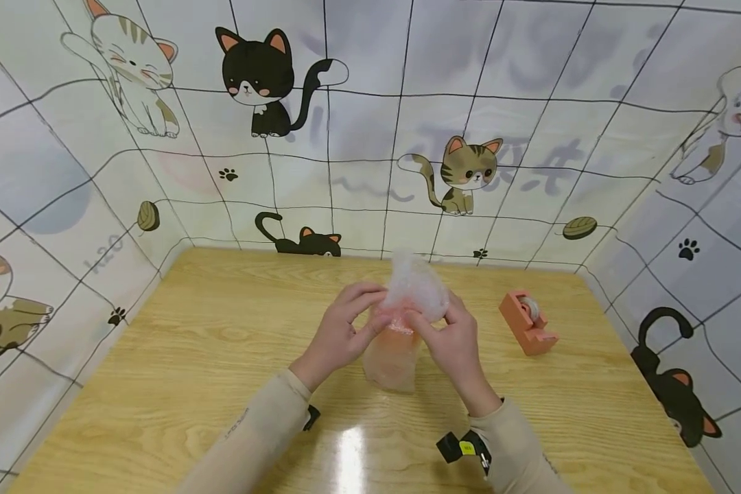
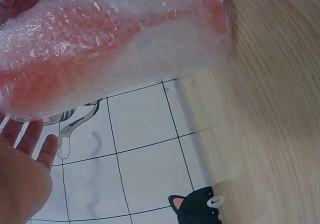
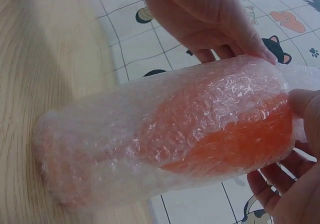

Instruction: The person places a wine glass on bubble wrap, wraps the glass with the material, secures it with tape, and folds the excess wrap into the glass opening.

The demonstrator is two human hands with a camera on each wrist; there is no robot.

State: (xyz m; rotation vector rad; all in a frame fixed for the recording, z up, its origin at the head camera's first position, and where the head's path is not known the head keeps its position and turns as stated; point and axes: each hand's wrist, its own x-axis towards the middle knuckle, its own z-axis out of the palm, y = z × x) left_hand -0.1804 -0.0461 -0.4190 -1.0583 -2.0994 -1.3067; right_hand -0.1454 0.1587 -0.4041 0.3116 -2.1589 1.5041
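Both hands hold a bundle of clear bubble wrap [image 1: 397, 357] around an orange-red object, whose kind I cannot tell through the layers. My left hand [image 1: 344, 333] grips its left side, thumb on the near face. On the other side my right hand [image 1: 449, 336] does the same, the thumbs close together in the middle. Loose whitish wrap [image 1: 416, 285] puffs up above the thumbs. In the right wrist view the bundle [image 3: 170, 134] is a long, rounded shape, its lower end close to the wooden table. The left wrist view shows the left fingers [image 2: 32, 136] at the bundle's edge.
A coral-coloured tape dispenser [image 1: 525, 326] with a roll of clear tape stands on the wooden table [image 1: 222, 343], to the right of the hands. Behind and at both sides rise walls [image 1: 370, 123] covered with a cat-print grid sheet.
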